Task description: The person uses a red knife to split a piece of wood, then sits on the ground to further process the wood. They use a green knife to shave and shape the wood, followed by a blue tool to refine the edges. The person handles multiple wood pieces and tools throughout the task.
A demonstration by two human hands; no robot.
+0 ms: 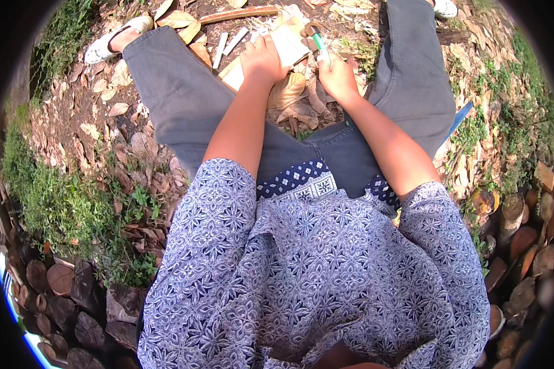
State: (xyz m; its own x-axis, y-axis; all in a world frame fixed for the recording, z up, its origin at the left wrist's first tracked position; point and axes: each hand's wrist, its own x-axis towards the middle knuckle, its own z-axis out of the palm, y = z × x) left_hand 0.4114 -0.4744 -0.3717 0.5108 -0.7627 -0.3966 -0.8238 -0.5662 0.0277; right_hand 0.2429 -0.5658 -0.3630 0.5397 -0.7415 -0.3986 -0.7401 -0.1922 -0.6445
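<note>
No packages, labels, signs or screens.

Outdoor plot, garden or yard. Bare earth (74, 123) strewn with dry brown leaves (135, 147); patches of green weeds (61, 203) at the left edge; stacked cut logs (61, 289) at lower left and more logs (523, 246) at right.

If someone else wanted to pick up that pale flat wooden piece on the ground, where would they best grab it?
Probably by the far end of the pale flat wooden piece, coming from beyond the knees. The left hand presses on its near part and the right hand works a green-handled tool at its right edge, so those sides are taken.
</note>
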